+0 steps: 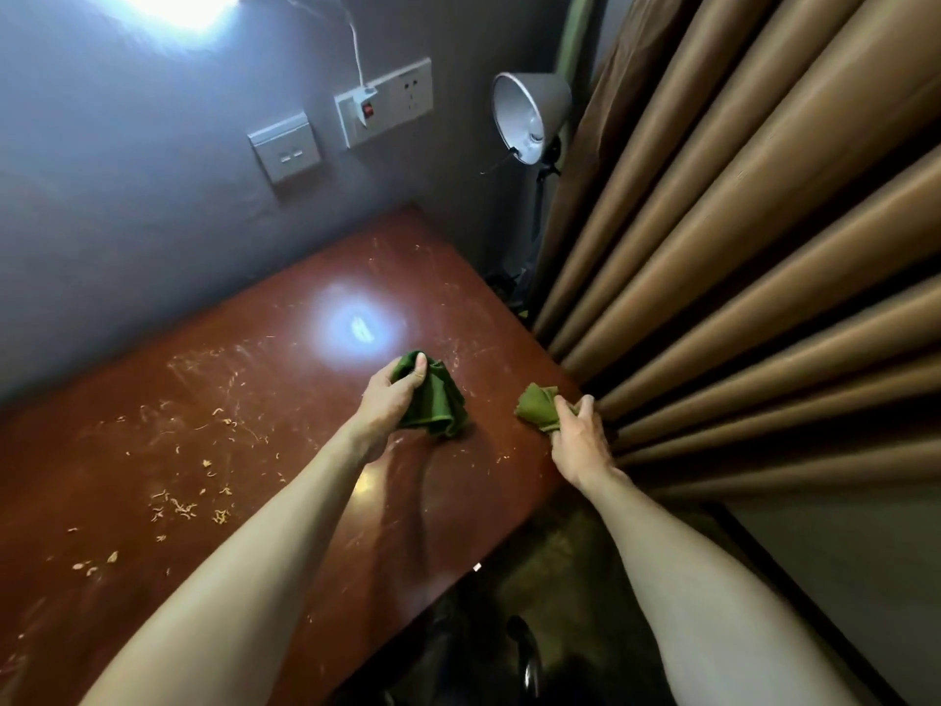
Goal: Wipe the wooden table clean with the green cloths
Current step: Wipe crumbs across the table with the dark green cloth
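Hands first, from the head camera: both reach out over the wooden table (265,379), well apart from each other, each clamped on its own green cloth. The left hand (389,400) grips the darker green cloth (440,407) with the thumb laid over the top of the bunch; the cloth's loose folds hang down to the right of the hand, and its lower edge seems to meet the tabletop. The right hand (580,435) holds the lighter green cloth (537,407) in curled fingers at the table's right edge, the wad poking out to the left of the fingers, just beside the brown curtain (738,257).

Pale crumbs (178,507) lie scattered over the near-left part of the table, and faint streaks mark the surface farther back. A bright patch of reflected light (356,326) sits on the wood just beyond the left hand. On the grey wall at the far side are a switch plate (285,150) and a socket panel (387,101) with a white plug in it. A desk lamp (529,114) stands at the far right corner, between wall and curtain.
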Tool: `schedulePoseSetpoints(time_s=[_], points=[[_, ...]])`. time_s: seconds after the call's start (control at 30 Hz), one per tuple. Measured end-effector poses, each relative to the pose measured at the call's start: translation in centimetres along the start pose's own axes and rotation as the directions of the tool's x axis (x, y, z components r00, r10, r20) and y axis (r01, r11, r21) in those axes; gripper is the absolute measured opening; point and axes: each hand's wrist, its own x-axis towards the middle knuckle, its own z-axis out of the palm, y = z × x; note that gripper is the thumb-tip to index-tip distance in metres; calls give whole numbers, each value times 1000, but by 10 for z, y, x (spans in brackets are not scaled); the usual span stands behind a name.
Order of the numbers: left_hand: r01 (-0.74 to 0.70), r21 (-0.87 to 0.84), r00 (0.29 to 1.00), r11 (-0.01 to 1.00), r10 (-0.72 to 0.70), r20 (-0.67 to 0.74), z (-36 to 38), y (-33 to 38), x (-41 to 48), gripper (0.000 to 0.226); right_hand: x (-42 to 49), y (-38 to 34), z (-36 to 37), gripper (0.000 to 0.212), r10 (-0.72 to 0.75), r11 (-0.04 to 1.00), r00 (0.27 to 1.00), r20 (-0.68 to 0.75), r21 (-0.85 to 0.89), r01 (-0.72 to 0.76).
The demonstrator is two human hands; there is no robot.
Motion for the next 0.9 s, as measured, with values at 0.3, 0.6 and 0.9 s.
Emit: schedulePoseSetpoints(time_s=[0.3,0.6,0.9], points=[[6,-49,997,999,-10,-80,-32,24,-13,32,-14,-100,-78,50,-369,919,882,-293,27,393],[-49,-248,969,967,-14,-245,-166,49,-59,65,-62,-315,-45,34,-643,682,763,-71,401,612],[-197,-70,690,978,88,-718,-352,-15,-162,8,-152,-455,14,11,-609,611,792,-40,612,502]])
